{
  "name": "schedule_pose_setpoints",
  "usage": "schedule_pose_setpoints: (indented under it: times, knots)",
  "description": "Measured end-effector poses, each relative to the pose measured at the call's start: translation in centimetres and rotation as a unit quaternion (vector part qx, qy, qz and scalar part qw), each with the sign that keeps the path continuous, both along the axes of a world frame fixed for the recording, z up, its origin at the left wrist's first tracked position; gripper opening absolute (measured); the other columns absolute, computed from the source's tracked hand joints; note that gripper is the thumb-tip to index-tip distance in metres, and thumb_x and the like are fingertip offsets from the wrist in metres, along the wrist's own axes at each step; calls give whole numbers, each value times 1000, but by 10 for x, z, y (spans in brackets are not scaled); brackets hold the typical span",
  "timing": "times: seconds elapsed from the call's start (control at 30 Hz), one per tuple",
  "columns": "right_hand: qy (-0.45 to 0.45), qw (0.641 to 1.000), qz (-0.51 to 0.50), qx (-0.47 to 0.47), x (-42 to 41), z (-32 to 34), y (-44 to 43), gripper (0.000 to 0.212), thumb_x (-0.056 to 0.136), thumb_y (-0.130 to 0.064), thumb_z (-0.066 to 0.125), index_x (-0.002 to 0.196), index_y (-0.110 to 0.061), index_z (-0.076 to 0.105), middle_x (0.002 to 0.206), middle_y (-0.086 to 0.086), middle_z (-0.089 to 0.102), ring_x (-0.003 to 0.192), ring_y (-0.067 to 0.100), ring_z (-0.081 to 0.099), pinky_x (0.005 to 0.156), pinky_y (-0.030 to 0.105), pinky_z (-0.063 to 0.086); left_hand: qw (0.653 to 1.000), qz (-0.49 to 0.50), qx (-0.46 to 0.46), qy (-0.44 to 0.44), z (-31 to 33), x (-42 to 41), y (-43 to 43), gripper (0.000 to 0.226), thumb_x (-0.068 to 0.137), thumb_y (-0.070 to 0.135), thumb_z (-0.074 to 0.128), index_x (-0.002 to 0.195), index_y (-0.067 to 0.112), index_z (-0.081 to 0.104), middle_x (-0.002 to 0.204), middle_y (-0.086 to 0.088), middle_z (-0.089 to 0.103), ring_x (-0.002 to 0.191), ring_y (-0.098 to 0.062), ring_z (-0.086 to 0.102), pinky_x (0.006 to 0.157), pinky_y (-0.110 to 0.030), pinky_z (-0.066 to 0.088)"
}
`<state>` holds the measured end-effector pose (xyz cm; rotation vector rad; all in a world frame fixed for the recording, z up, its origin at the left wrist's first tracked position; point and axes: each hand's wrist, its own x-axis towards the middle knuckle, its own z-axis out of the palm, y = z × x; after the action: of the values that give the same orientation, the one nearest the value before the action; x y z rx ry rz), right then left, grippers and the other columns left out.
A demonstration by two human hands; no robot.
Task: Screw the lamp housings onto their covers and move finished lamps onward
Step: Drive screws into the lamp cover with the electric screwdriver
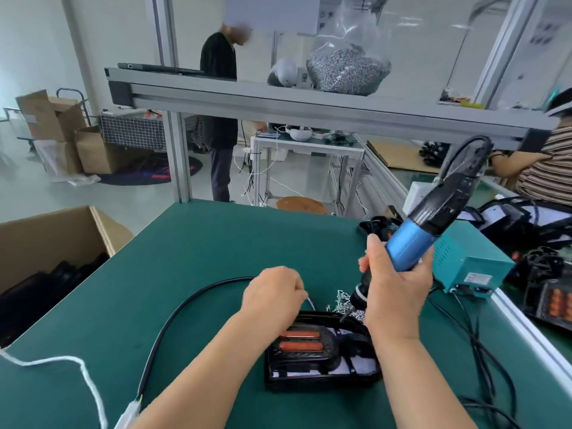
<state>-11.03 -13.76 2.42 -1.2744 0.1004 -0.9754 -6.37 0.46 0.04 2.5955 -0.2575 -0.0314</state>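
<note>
Green bench (201, 258) matting carries a black lamp housing (322, 354) near centre, its long axis running left to right, with two orange tubes inside lying the same way. The left grip (272, 297) curls at its far edge (whether it pinches anything, I cannot tell). The right grip (399, 292) is clenched round a blue screwdriver (411, 243), slanted bit-down towards the housing's far right corner. Loose screws (340, 301) lie just beyond. Left, a cardboard box (46, 239) holds dark parts. Far off, a shelf bag (356, 29) holds screws.

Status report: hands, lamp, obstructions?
Right hand grips screwdriver, bit at far edge of lamp housing. Left hand at its far corner, fingers hidden. Loose screws beside bit.
</note>
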Motion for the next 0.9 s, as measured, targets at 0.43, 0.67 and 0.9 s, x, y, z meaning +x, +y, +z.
schedule_pose_setpoints:
  times: [0.43,0.67,0.9]
  knots:
    - [1,1000,8,4,-13,-2,-13,30,78,-28,74,74,-51,55,69,-2,58,59,16,60,56,18,50,971,-76,206,91,-35,62,-86,30,78,24,75,64,12,52,63,-2,54,53,-19,50,45,-26,34]
    - [-2,1000,11,17,-12,3,-12,24,73,-37,74,75,-51,55,72,6,59,58,14,60,56,20,50,987,-120,69,77,-18,34,-71,18,92,9,49,74,10,48,79,-14,59,75,-35,56,66,-35,47]
    - [-47,997,1,54,-8,22,-13,25,80,-27,74,90,-31,52,72,4,59,55,12,59,54,21,49,929,-71,-355,80,-7,-14,-23,10,81,14,73,76,23,69,68,4,72,69,-13,70,74,-32,58]
